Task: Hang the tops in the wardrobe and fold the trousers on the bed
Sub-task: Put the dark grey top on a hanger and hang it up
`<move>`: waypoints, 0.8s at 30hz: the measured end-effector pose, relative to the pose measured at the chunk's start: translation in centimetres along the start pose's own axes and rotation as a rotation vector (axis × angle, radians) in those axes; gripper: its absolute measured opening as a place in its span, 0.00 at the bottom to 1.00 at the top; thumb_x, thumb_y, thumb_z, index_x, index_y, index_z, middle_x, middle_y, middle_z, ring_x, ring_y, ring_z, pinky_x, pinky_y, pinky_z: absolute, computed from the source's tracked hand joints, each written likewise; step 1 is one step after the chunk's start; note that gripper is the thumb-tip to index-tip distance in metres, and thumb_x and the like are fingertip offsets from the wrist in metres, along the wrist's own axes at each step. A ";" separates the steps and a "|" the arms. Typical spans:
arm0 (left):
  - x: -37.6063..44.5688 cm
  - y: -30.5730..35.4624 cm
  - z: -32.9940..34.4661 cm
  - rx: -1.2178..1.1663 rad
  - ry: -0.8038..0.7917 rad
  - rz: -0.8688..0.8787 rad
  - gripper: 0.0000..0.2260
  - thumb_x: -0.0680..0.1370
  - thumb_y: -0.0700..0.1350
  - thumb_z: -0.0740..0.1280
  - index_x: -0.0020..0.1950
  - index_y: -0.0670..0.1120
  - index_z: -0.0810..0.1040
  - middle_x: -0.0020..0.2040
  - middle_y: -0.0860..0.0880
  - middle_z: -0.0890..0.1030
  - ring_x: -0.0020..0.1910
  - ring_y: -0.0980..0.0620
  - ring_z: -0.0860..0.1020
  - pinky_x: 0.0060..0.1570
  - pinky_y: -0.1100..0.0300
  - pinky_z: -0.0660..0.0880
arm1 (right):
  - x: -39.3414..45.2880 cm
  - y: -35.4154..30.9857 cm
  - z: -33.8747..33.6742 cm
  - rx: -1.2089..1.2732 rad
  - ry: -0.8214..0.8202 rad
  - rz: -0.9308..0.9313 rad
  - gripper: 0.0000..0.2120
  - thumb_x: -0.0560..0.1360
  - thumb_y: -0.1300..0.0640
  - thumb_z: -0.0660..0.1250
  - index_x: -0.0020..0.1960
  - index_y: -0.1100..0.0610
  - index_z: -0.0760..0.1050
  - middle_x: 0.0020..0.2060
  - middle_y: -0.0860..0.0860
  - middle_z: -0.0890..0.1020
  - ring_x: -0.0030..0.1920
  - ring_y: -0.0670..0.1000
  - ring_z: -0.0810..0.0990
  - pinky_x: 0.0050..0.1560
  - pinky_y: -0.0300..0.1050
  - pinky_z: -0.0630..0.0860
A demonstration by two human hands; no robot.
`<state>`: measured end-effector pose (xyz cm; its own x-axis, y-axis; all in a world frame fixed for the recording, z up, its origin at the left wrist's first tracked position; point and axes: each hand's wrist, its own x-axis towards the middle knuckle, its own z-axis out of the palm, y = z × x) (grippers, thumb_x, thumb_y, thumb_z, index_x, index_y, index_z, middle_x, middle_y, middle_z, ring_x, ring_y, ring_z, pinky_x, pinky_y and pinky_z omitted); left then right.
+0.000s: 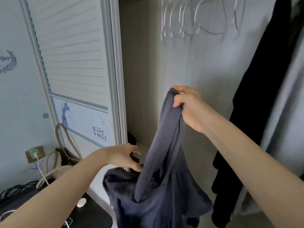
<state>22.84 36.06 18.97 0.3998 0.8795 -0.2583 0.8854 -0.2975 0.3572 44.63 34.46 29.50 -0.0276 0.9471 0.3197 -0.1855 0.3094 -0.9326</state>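
Pale grey wardrobe (148, 79) stands open, its louvred sliding door (72, 51) pushed left; a lower panel reads "millie & sally" (99, 133) beside a blue giraffe. Bare wire hangers (189, 18) hang from the top, a black garment (256, 96) at right. The right hand (187, 104) has its grip clamped on a bunched grey-blue top (158, 186). The left hand (126, 156), fingers apart, touches its lower folds.

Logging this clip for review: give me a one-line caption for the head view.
Right hand grips a grey-blue top before the open wardrobe; left hand reaches toward its lower folds, empty hangers above.
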 end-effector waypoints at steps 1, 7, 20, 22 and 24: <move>0.4 0.9 0.3 -0.167 -0.067 0.110 0.29 0.70 0.57 0.74 0.69 0.54 0.72 0.67 0.57 0.75 0.67 0.55 0.73 0.67 0.56 0.69 | 0.6 -0.4 0.8 -0.066 0.010 -0.011 0.20 0.65 0.72 0.61 0.55 0.59 0.73 0.46 0.53 0.76 0.44 0.47 0.76 0.41 0.37 0.72; 3.4 4.5 3.6 -0.657 0.148 0.278 0.15 0.73 0.56 0.74 0.57 0.53 0.80 0.50 0.57 0.84 0.46 0.65 0.81 0.45 0.70 0.76 | 2.0 -1.0 1.7 -0.153 0.026 -0.055 0.21 0.75 0.72 0.61 0.62 0.54 0.72 0.52 0.51 0.73 0.50 0.48 0.75 0.52 0.42 0.74; 4.2 -0.3 -4.3 -1.414 0.116 0.018 0.08 0.81 0.36 0.62 0.52 0.38 0.81 0.43 0.41 0.85 0.37 0.47 0.84 0.35 0.56 0.81 | 1.3 0.2 -4.5 -1.573 -0.286 -0.135 0.36 0.56 0.20 0.61 0.51 0.46 0.77 0.44 0.40 0.80 0.44 0.44 0.79 0.46 0.42 0.76; 4.3 0.4 -5.1 -1.493 0.082 0.062 0.10 0.81 0.38 0.61 0.51 0.38 0.82 0.46 0.40 0.85 0.40 0.46 0.85 0.35 0.55 0.82 | 0.8 2.8 -4.5 -1.779 -0.380 -0.097 0.38 0.53 0.16 0.57 0.47 0.46 0.71 0.42 0.41 0.76 0.41 0.48 0.76 0.37 0.43 0.72; 4.1 1.2 -5.9 -1.499 0.061 0.106 0.12 0.81 0.42 0.62 0.45 0.40 0.83 0.45 0.42 0.83 0.40 0.46 0.83 0.39 0.55 0.81 | 0.4 5.4 -4.0 -1.769 -0.461 -0.055 0.31 0.57 0.19 0.60 0.42 0.45 0.65 0.41 0.43 0.71 0.40 0.50 0.73 0.32 0.43 0.65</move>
<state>24.19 41.48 23.63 0.4012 0.9036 -0.1500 -0.2183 0.2533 0.9424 47.55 36.81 23.89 -0.3517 0.9324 0.0827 0.9327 0.3416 0.1158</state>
